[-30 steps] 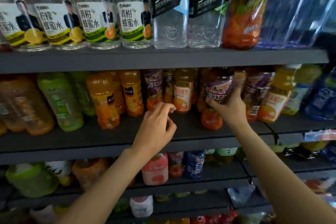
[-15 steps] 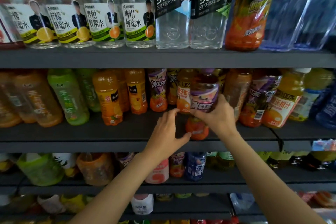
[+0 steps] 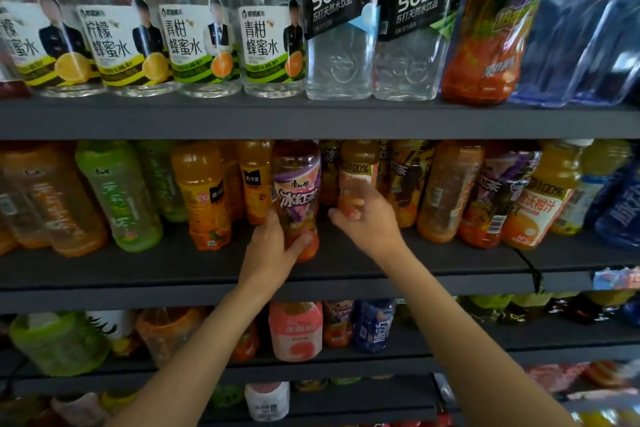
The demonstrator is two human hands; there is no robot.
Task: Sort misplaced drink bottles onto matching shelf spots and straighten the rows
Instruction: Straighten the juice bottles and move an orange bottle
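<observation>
Purple-labelled tea bottle (image 3: 297,198) in left hand (image 3: 273,250) grip, right hand (image 3: 367,218) loose

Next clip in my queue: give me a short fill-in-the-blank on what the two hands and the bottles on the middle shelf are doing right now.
1. The iced tea bottle with the purple label is gripped by the ____ hand.
2. That bottle stands on the ____ shelf, counting from the top of the view.
3. The right hand reaches to a bottle whose label reads ____ percent.
4. The two clear bottles on the top shelf carry the word ____.

Missing words: left; second; 100; SODA
</observation>
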